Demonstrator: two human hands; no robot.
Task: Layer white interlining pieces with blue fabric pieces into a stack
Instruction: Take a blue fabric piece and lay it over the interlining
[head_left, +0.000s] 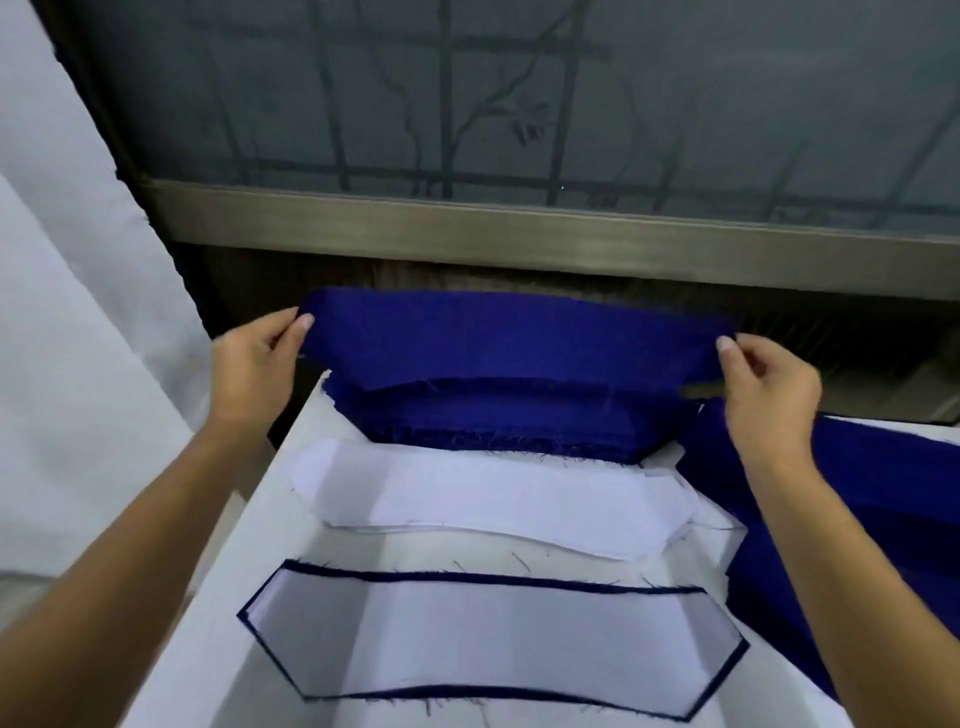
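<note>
You hold a blue fabric piece (514, 338) stretched between your two hands, a long band with slanted ends, matte and deep blue, with fine frayed threads along its lower edge. Your left hand (254, 364) pinches its left end, thumb on the near face and fingers behind; your right hand (769, 389) pinches the right end the same way, thumb tip pressed on the cloth. The band hangs in the air between the two grips, sagging a little in the middle, raised above the table.

Directly under what you hold lies a pile of blue fabric pieces (509, 421) of the same shape, its cut edges ragged and thready. Nearer to you than that pile, just below your grips, sits a pile of white interlining pieces (493, 499), thin, smooth and slightly fanned out, with the same elongated outline and angled ends. Closest to you is the stack (493, 639): a white interlining piece on top with a narrow dark blue rim of fabric showing all round it, so the white sits a touch smaller than the blue beneath.

All three rest on a white table (208, 649) scattered with loose blue threads. Below and beyond your right wrist a larger spread of blue cloth (883, 493) drapes over the table's right side. Beyond your left hand hangs pale white cloth (67, 364), and past the held band runs a dull metal window frame (519, 239) with frosted glass above.
</note>
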